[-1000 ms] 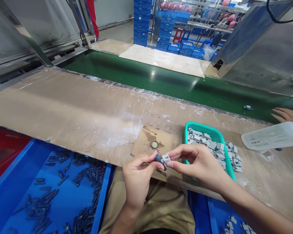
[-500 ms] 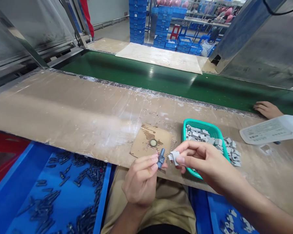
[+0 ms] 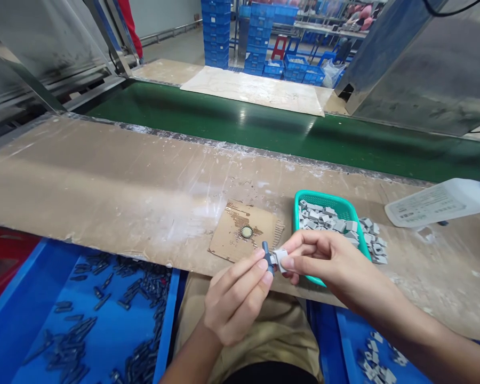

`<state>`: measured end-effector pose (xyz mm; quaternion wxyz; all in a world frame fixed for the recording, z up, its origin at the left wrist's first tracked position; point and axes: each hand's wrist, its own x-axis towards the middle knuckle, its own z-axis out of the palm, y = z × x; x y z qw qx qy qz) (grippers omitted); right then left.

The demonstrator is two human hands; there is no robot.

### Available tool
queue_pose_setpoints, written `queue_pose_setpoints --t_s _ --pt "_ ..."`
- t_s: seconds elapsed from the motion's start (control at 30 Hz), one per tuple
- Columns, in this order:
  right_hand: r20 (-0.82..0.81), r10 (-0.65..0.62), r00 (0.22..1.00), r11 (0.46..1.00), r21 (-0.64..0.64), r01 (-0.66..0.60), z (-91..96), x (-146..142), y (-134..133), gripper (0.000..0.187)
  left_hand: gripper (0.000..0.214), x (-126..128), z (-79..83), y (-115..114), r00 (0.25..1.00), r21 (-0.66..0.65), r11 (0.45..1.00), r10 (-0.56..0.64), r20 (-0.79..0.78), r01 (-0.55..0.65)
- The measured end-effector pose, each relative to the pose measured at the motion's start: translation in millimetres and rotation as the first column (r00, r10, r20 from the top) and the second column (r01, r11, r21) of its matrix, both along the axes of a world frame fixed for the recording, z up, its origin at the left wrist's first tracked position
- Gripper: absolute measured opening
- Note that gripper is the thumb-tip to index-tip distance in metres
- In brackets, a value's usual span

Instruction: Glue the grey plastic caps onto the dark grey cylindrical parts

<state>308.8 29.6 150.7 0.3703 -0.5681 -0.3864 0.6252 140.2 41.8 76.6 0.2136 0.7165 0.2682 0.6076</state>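
Observation:
My left hand (image 3: 234,298) pinches a small dark blue-grey plastic piece (image 3: 266,253) between thumb and fingers. My right hand (image 3: 328,261) holds a small pale grey block (image 3: 279,257) pressed against that piece, just over the near edge of the brown work board. Right behind my right hand stands a teal basket (image 3: 304,197) heaped with several of the same grey blocks (image 3: 324,218), some spilled beside it (image 3: 372,242). A scrap of cardboard (image 3: 228,240) with a small round metal disc (image 3: 246,232) lies just beyond my left hand.
A blue bin (image 3: 32,320) of dark pieces sits at lower left, another blue bin (image 3: 344,341) with grey blocks at lower right. A green conveyor belt (image 3: 232,120) runs behind the board. A white bottle (image 3: 436,202) lies at the right. Blue crates (image 3: 220,32) stand far back.
My hands have come together, so the grey block now touches the dark piece. The other person's hand at the right edge has left the view. The view has shifted slightly.

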Motion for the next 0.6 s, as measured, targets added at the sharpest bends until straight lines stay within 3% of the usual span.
queue_pose_setpoints --t_s 0.07,0.1,0.2,0.27,0.33,0.43,0.47,0.5,0.57,0.6 --pt "-0.032 0.014 0.999 1.000 -0.009 -0.014 -0.3 2 1 0.016 0.037 -5 14.9 11 0.985 0.183 0.980 -0.047 -0.164 0.077" --pt "-0.045 0.015 0.999 1.000 -0.013 -0.016 -0.1 2 1 0.017 0.031 -8 22.8 17 0.970 0.175 0.975 -0.097 -0.224 0.138" --pt "-0.059 0.009 0.998 1.000 -0.028 -0.011 1.5 3 1 0.021 0.022 -12 40.8 28 0.916 -0.144 0.939 -0.338 -0.216 0.312" --pt "-0.072 0.009 0.997 0.999 -0.040 -0.012 2.6 3 0 0.022 0.020 -9 43.9 26 0.899 -0.285 0.890 -0.409 -0.155 0.356" --pt "-0.093 0.008 0.996 0.999 -0.044 -0.013 2.7 2 0 0.022 0.014 -4 40.1 17 0.945 -0.318 0.904 -0.320 -0.064 0.284" --pt "-0.123 -0.002 0.992 0.999 -0.038 -0.003 1.1 2 -1 0.021 0.011 2 30.3 9 0.995 -0.353 0.932 -0.057 0.083 0.083" --pt "-0.126 -0.006 0.992 0.999 -0.034 0.001 0.4 2 -1 0.021 0.011 2 28.3 12 0.993 -0.350 0.930 -0.090 0.077 0.111" --pt "-0.124 -0.007 0.992 1.000 -0.029 0.003 0.0 3 0 0.020 0.009 1 27.3 17 0.980 -0.333 0.923 -0.195 0.037 0.196" --pt "-0.118 -0.004 0.993 1.000 -0.024 0.001 0.0 4 1 0.019 0.013 -3 28.3 31 0.865 -0.254 0.857 -0.487 -0.119 0.448" --pt "-0.123 -0.003 0.992 1.000 -0.025 0.000 0.6 4 2 0.018 0.017 -6 29.6 38 0.818 -0.213 0.831 -0.549 -0.173 0.513"
